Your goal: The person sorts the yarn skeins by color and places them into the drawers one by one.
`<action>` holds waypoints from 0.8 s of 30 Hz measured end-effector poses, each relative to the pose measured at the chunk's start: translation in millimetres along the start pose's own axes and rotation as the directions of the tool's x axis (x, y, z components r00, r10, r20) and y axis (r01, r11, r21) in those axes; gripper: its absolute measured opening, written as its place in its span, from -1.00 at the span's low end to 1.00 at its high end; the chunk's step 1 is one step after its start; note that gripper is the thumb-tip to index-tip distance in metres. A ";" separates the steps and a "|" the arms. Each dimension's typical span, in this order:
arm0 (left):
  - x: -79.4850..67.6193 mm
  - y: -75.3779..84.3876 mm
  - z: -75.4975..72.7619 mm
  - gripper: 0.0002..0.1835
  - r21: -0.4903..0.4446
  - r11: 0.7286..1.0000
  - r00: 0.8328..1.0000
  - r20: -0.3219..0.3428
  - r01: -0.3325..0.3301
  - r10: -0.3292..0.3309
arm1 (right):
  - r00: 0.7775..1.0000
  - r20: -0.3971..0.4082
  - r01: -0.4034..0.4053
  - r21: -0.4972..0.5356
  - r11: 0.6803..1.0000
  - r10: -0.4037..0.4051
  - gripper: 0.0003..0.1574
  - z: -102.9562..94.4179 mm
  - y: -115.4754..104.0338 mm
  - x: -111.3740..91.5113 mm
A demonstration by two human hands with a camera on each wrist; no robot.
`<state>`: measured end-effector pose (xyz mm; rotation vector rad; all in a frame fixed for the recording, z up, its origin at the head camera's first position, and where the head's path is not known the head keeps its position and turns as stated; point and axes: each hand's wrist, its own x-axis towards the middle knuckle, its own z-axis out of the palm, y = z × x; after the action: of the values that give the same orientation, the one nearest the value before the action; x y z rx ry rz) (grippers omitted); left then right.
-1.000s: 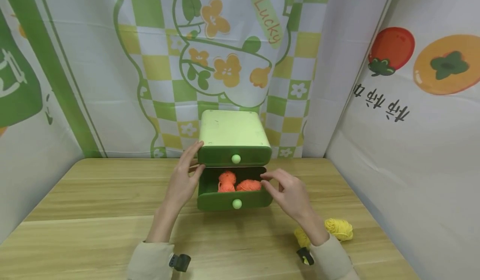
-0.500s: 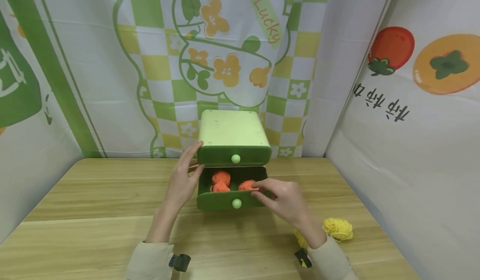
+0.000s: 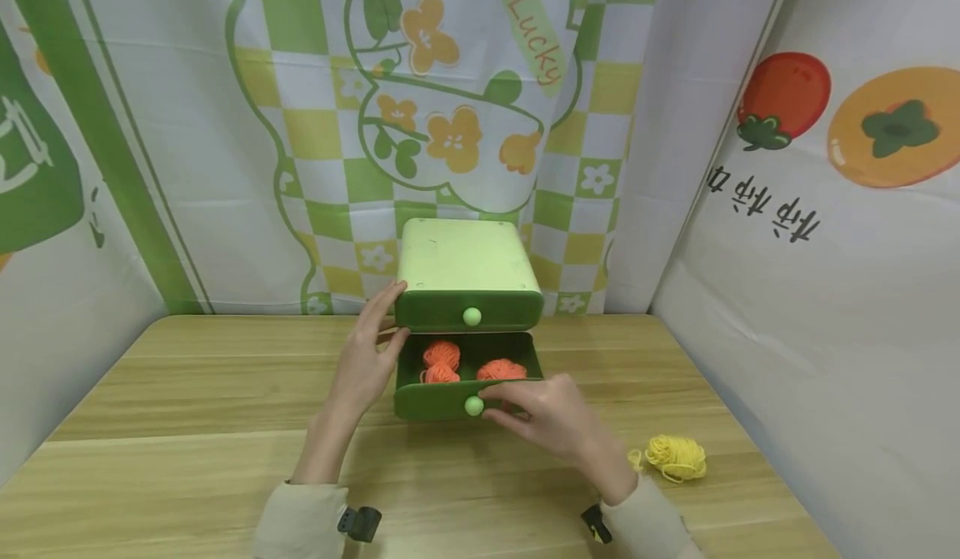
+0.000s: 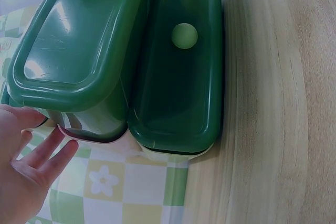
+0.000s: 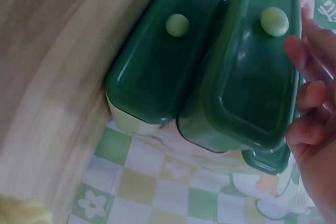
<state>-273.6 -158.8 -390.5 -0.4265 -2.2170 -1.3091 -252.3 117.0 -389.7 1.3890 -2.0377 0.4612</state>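
Observation:
A small green cabinet (image 3: pixel 468 255) stands against the back cloth. Its middle drawer (image 3: pixel 431 402) is pulled out and holds an orange twisted yarn skein (image 3: pixel 442 356) on the left and another orange skein (image 3: pixel 501 369) on the right. My left hand (image 3: pixel 363 367) rests its fingers on the cabinet's left side, its thumb by the drawer's edge. My right hand (image 3: pixel 555 413) is in front of the drawer, with bent fingertips just right of the pale green knob (image 3: pixel 474 406). In the right wrist view these fingertips appear near the knob (image 5: pixel 274 22), not closed round it.
Yellow yarn (image 3: pixel 677 457) lies on the wooden table (image 3: pixel 225 392) at the right, partly hidden by my right forearm. The top drawer (image 3: pixel 435 311) is closed. Below the pulled-out drawer, the bottom drawer (image 4: pixel 181 87) is closed too.
My right hand has moved from the drawer's right side, over the right orange skein, down to its front knob. The orange skeins have moved apart, the left one leftward. My left hand stays put.

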 end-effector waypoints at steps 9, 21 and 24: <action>0.3 -0.1 0.1 -0.21 0.002 1.000 1.000 0.000 -0.003 0.003 | 0.999 -0.010 -0.040 -0.076 0.996 0.039 -0.73 9.8 -2.5 -1.7; -0.3 0.8 0.3 -0.22 0.011 1.000 1.000 -0.001 -0.001 0.001 | 0.998 0.011 -0.063 -0.131 0.989 0.065 -0.75 17.9 -1.3 -5.8; -0.2 0.9 0.1 -0.22 0.008 1.000 1.000 0.000 0.001 -0.001 | 0.997 0.021 -0.073 -0.138 0.988 0.076 -0.75 18.5 -1.8 -5.8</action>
<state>-273.1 -158.3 -390.0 -0.4218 -2.2218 -1.3006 -254.7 109.4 -407.4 1.2462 -2.1063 0.3290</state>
